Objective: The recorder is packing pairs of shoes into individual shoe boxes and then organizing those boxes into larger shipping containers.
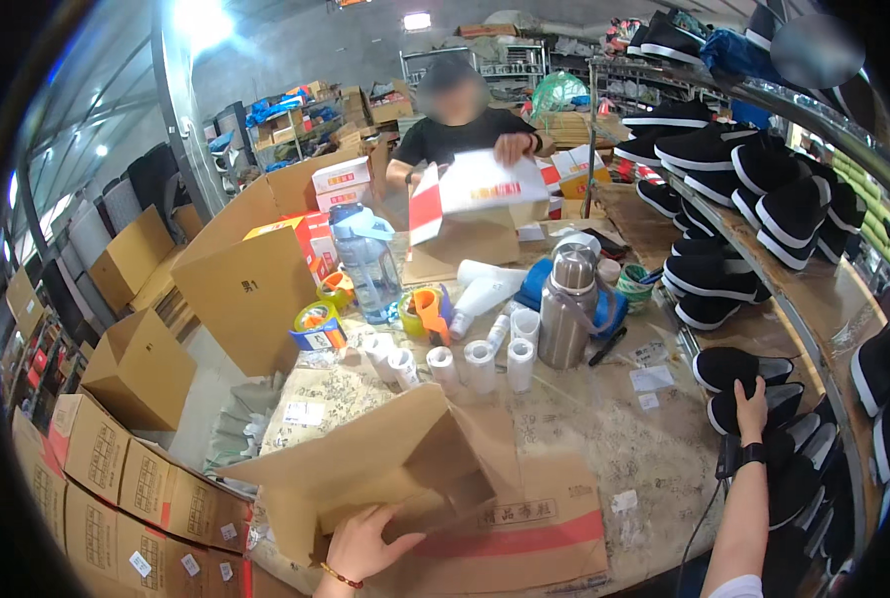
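My left hand [365, 543], with a beaded bracelet at the wrist, lies at the near side of an open brown cardboard box [370, 448]. Its thumb is spread away from the fingers. On the right, my right hand [752, 409] grips a black slip-on shoe [782, 407] with a white sole edge, one of a pair on the rack; its fingers partly cover the shoe. The other black shoe [729, 369] sits just beyond it. Under the open box lies a flat brown carton [534, 543] with a red stripe.
A steel flask [569, 309], a blue water bottle [363, 264], tape dispensers [425, 311] and several label rolls [480, 364] crowd the table's middle. Across it, a person [465, 130] handles a white and red shoebox [485, 184]. Shoe racks [784, 309] line the right; stacked cartons [131, 498] stand left.
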A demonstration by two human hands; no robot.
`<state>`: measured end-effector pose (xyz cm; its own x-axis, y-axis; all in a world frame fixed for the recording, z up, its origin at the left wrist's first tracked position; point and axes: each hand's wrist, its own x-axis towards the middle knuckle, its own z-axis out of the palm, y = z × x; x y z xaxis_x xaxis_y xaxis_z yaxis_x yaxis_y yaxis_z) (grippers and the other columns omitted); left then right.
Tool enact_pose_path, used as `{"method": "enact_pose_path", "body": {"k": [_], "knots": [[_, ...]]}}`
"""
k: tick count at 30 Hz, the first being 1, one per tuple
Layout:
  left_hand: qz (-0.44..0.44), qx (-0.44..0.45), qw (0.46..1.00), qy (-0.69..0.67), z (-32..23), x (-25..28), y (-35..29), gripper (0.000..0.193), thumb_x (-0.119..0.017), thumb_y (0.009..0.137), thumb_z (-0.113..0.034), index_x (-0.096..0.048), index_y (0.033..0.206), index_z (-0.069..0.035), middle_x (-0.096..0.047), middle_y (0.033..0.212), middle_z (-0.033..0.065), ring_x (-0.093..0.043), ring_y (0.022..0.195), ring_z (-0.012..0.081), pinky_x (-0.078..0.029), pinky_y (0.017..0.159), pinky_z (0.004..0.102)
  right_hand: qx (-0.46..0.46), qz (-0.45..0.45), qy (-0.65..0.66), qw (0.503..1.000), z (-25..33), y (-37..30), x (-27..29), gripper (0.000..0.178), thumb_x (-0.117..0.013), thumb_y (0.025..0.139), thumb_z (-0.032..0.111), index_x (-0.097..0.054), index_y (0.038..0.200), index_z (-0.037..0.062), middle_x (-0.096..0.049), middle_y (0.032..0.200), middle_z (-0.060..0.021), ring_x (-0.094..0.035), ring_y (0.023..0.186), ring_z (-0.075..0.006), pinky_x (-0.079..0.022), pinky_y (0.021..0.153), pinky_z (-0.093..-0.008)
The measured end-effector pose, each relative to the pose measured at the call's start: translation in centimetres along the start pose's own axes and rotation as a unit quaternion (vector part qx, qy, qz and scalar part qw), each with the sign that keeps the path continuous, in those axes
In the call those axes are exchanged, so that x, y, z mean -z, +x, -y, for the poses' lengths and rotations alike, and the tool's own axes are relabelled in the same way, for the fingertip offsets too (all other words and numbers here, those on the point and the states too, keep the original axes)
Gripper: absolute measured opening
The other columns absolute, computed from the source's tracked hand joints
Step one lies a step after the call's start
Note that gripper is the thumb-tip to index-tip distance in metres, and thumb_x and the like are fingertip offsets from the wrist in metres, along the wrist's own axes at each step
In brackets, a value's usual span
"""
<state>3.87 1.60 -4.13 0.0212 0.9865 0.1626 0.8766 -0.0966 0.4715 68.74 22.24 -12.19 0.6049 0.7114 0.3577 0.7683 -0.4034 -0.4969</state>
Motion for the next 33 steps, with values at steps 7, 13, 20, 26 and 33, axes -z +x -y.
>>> {"method": "enact_pose_path", "body": {"k": [7,13,20,26,33], "knots": [[-0.028,-0.022,0.999,0.014,-0.4,0.1,-0.3,0.046,-0.075,0.073,-0.044,-0.068,0.102,-0.009,-0.067,0.087,0.0076,-0.066,0.076,0.0272,-0.053,0.066,0.0367,-0.03,0.011,-0.003,0.999,1.1,-0.7,0.5,0.068,-0.055,0.087,0.054,-0.041,0.136,0.0079,-0.055,0.125,-0.0253,-0.052,0.114,-0.0425,-0.043,0.092,-0.0463],[0.005,-0.002,1.0,0.008,-0.4,0.0,0.4,0.048,-0.075,0.073,-0.044,-0.067,0.105,-0.009,-0.067,0.087,0.0078,-0.066,0.076,0.0278,-0.053,0.065,0.0361,-0.015,-0.011,-0.012,1.0,-0.3,-0.2,-0.1,0.065,-0.054,0.087,0.055,-0.04,0.137,0.0152,-0.057,0.118,-0.0278,-0.055,0.107,-0.0446,-0.045,0.088,-0.0489],[-0.001,0.039,0.999,-0.009,-0.6,0.9,-0.2,0.052,-0.072,0.075,-0.05,-0.066,0.105,-0.008,-0.067,0.09,0.0105,-0.066,0.08,0.0298,-0.053,0.069,0.0377,0.028,-0.056,0.041,0.997,1.4,0.0,-0.6,0.063,-0.064,0.084,0.045,-0.049,0.133,0.009,-0.056,0.124,-0.0241,-0.054,0.112,-0.0401,-0.045,0.092,-0.0444],[0.085,0.024,0.996,0.018,-0.7,0.8,0.3,0.058,-0.057,0.084,-0.057,-0.062,0.114,-0.007,-0.064,0.107,0.0172,-0.062,0.095,0.0363,-0.051,0.08,0.042,0.041,0.011,0.088,0.995,-3.7,2.8,-1.3,0.063,-0.065,0.087,0.037,-0.047,0.131,-0.0044,-0.05,0.134,-0.0213,-0.047,0.125,-0.0306,-0.034,0.104,-0.0354],[0.104,0.043,0.994,0.005,-1.0,1.4,-0.1,0.061,-0.053,0.085,-0.06,-0.06,0.12,-0.01,-0.063,0.109,0.0162,-0.061,0.099,0.0349,-0.05,0.083,0.0419,0.027,0.072,0.116,0.99,-8.9,6.1,-3.4,0.071,-0.062,0.09,0.038,-0.035,0.14,-0.0053,-0.038,0.145,-0.02,-0.035,0.134,-0.0276,-0.025,0.11,-0.0335]]}}
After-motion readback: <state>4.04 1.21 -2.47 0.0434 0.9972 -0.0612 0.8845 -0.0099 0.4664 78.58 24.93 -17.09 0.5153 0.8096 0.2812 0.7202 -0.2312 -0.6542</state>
